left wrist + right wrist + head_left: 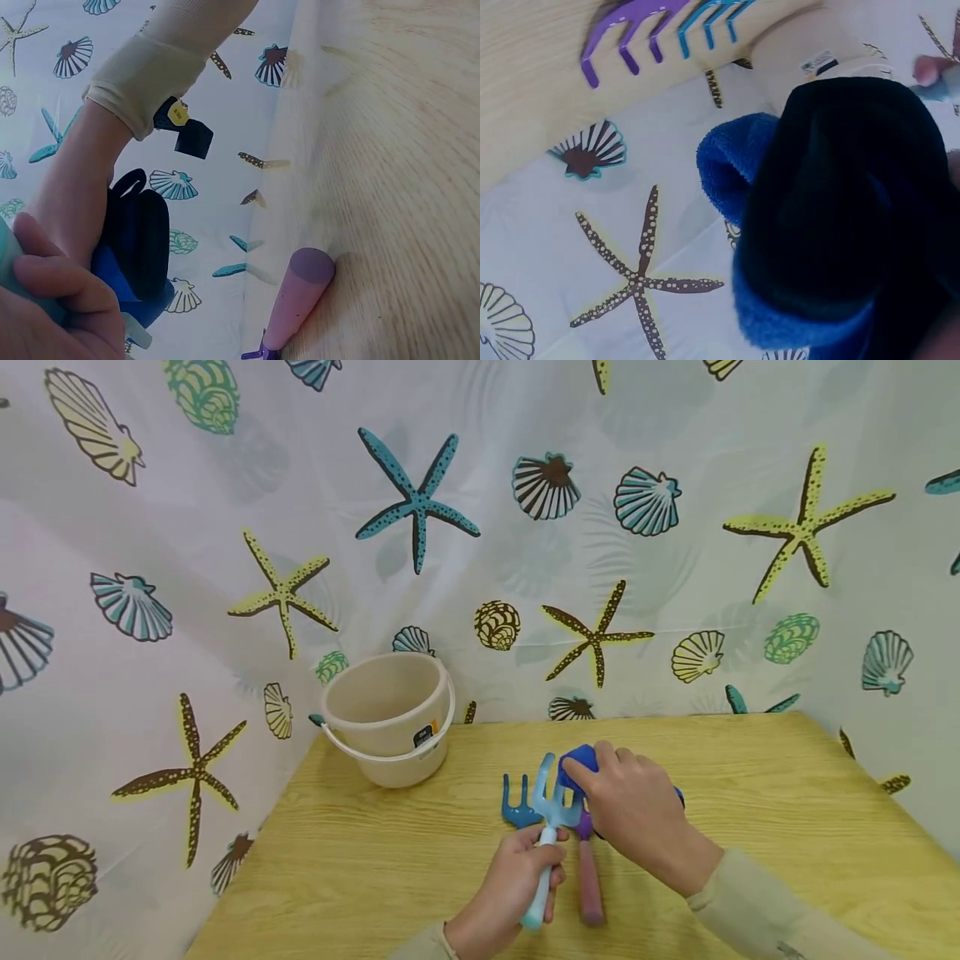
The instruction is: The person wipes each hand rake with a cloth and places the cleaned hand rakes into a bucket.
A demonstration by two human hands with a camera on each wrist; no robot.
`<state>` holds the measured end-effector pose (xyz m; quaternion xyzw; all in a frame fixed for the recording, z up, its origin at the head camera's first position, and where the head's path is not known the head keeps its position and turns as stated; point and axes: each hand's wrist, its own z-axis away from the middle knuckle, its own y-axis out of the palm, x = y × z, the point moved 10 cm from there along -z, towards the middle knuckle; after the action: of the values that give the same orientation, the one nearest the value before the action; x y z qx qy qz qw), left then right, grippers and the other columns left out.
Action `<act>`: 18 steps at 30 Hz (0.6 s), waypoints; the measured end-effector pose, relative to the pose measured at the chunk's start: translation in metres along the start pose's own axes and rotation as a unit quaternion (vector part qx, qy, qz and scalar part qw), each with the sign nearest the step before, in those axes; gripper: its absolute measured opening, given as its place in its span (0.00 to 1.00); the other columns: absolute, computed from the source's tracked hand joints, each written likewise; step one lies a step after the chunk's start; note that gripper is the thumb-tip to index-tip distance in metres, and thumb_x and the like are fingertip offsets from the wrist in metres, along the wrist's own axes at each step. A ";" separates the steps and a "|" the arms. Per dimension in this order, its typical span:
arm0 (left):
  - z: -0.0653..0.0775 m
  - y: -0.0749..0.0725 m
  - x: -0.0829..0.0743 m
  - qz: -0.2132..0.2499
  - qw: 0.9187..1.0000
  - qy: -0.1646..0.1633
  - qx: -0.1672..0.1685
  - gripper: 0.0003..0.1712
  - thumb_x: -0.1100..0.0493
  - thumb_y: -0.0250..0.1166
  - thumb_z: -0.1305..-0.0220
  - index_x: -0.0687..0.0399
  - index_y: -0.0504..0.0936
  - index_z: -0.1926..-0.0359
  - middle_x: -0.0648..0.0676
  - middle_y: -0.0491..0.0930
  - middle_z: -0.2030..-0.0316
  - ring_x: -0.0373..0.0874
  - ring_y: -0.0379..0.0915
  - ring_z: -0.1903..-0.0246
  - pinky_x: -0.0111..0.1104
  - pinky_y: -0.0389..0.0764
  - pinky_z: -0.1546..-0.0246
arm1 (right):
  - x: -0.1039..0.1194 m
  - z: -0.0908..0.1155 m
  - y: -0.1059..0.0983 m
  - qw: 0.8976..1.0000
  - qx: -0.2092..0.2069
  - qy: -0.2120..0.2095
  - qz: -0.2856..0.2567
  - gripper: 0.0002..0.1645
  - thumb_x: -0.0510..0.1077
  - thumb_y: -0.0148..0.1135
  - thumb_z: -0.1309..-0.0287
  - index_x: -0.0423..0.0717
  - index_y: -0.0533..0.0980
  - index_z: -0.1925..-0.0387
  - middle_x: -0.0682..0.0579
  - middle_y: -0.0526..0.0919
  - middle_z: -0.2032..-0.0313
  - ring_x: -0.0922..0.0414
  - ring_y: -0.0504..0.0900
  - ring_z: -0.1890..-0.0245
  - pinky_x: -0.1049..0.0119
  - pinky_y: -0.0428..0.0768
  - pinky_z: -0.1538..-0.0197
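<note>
My left hand (510,881) grips a light blue hand fork (553,812) by its handle, tines pointing up and away. A blue cloth (576,762) is bunched in my right hand (633,797), right at the fork's tines. In the right wrist view the cloth (735,161) looks fluffy, with a dark part hanging close to the camera. Beneath the hands a purple hand rake with a pink handle (590,885) lies on the table, its head partly hidden. A darker blue hand rake (521,812) lies left of it, its handle hidden behind my left hand.
On the back left of the wooden table (360,860) stands a cream bucket (397,743) with a white handle. A curtain (487,552) printed with starfish and shells hangs behind the table and along its sides.
</note>
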<state>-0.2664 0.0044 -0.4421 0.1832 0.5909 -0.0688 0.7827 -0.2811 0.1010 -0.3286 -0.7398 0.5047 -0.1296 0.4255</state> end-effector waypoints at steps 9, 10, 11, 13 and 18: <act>0.004 0.009 0.005 -0.060 0.998 -0.022 0.021 0.16 0.62 0.58 0.33 0.64 0.74 0.46 0.48 0.70 0.80 0.38 0.59 0.88 0.27 0.67 0.91 | 0.016 -0.005 0.008 0.998 0.049 -0.017 -0.043 0.25 0.52 0.79 0.51 0.58 0.83 0.49 0.46 0.80 0.63 0.51 0.85 0.70 0.57 0.85 0.73; 0.005 0.009 0.006 -0.065 0.997 -0.022 0.021 0.16 0.62 0.58 0.32 0.63 0.74 0.46 0.48 0.70 0.80 0.38 0.60 0.88 0.27 0.67 0.91 | 0.015 -0.005 0.009 0.998 0.044 -0.015 -0.033 0.25 0.51 0.80 0.52 0.58 0.83 0.50 0.46 0.80 0.64 0.51 0.85 0.72 0.57 0.85 0.74; 0.005 0.010 0.006 -0.068 0.997 -0.022 0.020 0.16 0.61 0.58 0.32 0.63 0.75 0.46 0.48 0.70 0.80 0.38 0.60 0.88 0.27 0.66 0.91 | 0.014 -0.005 0.009 0.999 0.039 -0.014 -0.024 0.25 0.49 0.80 0.54 0.57 0.83 0.51 0.45 0.80 0.65 0.51 0.84 0.74 0.57 0.84 0.76; 0.005 0.010 0.008 -0.065 0.997 -0.024 0.022 0.16 0.61 0.58 0.32 0.62 0.74 0.46 0.48 0.70 0.80 0.38 0.59 0.89 0.27 0.66 0.91 | 0.012 -0.006 0.010 0.999 0.029 -0.014 -0.006 0.24 0.45 0.80 0.56 0.55 0.83 0.54 0.44 0.80 0.67 0.50 0.82 0.76 0.57 0.83 0.78; 0.002 0.008 0.010 -0.028 0.999 -0.028 0.024 0.17 0.62 0.59 0.34 0.63 0.75 0.46 0.48 0.69 0.79 0.36 0.57 0.91 0.25 0.65 0.92 | 0.007 -0.005 0.010 1.000 0.013 -0.010 0.015 0.22 0.41 0.78 0.54 0.52 0.82 0.54 0.41 0.81 0.67 0.47 0.83 0.75 0.55 0.85 0.74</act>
<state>-0.2586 0.0125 -0.4496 0.1833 0.5717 -0.1106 0.7920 -0.2872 0.0916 -0.3349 -0.7278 0.5101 -0.1224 0.4417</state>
